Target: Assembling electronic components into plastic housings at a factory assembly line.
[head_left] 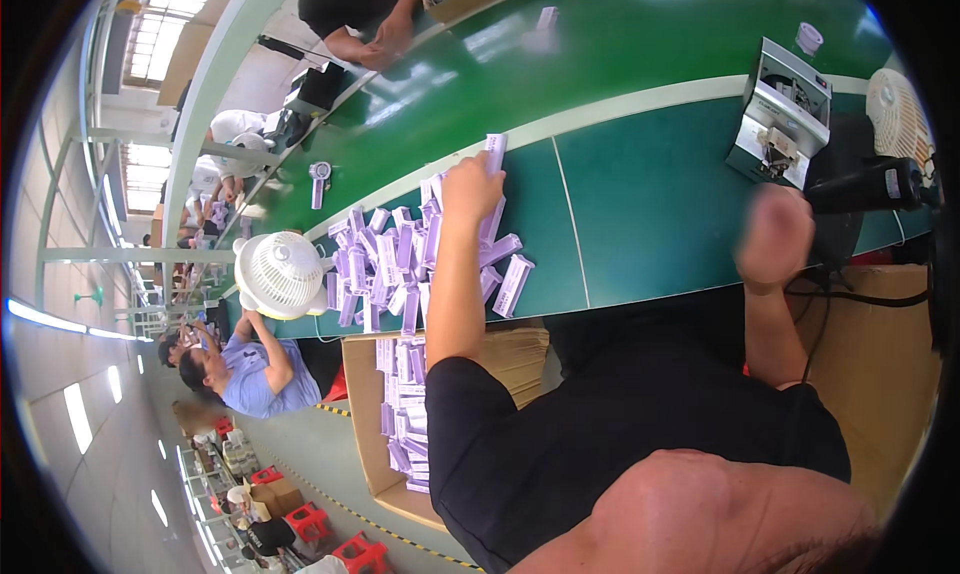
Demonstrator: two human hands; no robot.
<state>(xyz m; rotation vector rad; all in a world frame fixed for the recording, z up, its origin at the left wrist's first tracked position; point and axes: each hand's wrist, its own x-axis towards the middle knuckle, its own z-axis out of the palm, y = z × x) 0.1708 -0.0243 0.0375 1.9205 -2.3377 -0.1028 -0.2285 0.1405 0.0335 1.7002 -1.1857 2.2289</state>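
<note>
My left hand (472,187) is over the right side of a heap of small lilac boxes (387,259) on the green table. Its fingers are closed round one narrow lilac box (495,152), whose end sticks out past them. Beside the heap's right edge, another lilac box (513,285) lies near the table's front. My right hand (777,236) is smeared by motion, just in front of a grey metal machine (782,114); its fingers and anything in them cannot be made out.
An open carton (380,474) of lilac boxes stands below the table edge at left. A white fan (282,274) stands left of the heap, another fan (893,109) at far right. A black cylinder (865,186) is beside my right hand. Co-workers sit along the left.
</note>
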